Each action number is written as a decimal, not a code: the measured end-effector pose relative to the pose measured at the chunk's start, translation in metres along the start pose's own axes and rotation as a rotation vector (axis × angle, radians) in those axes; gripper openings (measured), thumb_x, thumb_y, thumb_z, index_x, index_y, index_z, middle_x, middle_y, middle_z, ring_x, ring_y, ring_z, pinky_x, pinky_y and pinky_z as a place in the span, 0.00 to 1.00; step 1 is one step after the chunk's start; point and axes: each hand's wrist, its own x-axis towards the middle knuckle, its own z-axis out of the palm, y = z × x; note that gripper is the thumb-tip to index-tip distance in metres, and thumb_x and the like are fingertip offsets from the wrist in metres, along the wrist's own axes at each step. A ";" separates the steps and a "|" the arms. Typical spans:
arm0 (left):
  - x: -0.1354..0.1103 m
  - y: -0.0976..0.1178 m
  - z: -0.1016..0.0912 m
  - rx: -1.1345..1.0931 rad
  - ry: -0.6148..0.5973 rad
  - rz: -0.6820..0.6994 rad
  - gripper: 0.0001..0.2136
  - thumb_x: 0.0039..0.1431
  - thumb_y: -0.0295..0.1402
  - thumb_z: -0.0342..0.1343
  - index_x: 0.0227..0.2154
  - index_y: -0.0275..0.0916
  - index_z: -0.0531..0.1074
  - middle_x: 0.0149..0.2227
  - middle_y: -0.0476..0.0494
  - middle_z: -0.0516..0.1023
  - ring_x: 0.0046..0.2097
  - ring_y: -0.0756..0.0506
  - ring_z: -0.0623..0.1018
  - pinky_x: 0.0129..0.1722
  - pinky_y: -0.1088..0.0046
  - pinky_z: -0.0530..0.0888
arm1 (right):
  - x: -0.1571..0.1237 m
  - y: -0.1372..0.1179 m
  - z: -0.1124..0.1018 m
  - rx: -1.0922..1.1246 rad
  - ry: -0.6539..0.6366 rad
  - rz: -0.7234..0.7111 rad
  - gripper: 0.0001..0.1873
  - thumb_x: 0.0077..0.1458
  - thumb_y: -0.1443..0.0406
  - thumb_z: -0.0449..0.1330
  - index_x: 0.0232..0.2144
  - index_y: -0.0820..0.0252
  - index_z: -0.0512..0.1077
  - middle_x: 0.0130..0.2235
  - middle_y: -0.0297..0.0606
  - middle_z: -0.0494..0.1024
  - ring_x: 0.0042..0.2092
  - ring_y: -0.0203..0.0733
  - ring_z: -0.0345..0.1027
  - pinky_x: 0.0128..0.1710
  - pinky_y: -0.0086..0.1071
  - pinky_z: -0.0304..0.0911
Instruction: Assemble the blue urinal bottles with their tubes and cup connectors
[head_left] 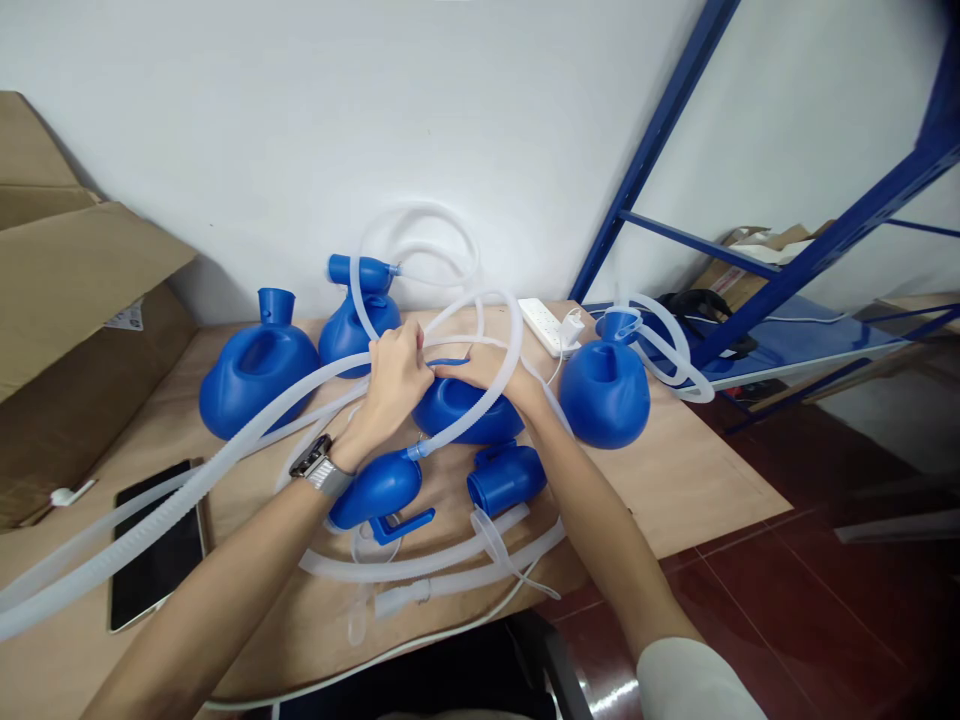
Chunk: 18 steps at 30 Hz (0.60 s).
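Left hand (400, 375) and right hand (489, 367) meet at the middle blue bottle (444, 410); can't tell if I'm clamped on it. Bottle's on the table (705, 480), pale hose (515, 325) crossing its front.

Centre jug (472, 425): uniform mid-blue; same blue on left jug (259, 390), back jug (352, 340) (upper centre-left), right jug (604, 405), and, lower centre, bulb-shaped fitting (382, 490) and cup-shaped fitting (510, 478); hoses (259, 429) translucent white, finely ribbed crosswise; tabletop (697, 475) pale tan; tablet (142, 570), lower left, black with light rim; watch (319, 465) dark-faced, grey band; power strip (542, 325) white; carton (90, 260), left edge, brown; rack (825, 250), upper right, deep blue; floor (757, 590), lower right, dark red, gridded by pale lines; sleeve (697, 680), bottom right, pale grey; wall (300, 120), top, off-white.
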 end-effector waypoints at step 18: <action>-0.133 -0.055 -0.126 -0.259 -0.209 -0.188 0.17 0.65 0.53 0.56 0.46 0.47 0.77 0.47 0.42 0.84 0.45 0.36 0.84 0.22 0.71 0.78 | -0.007 0.020 -0.011 0.459 -0.105 0.136 0.21 0.59 0.51 0.69 0.46 0.60 0.77 0.24 0.30 0.75 0.28 0.36 0.70 0.27 0.26 0.63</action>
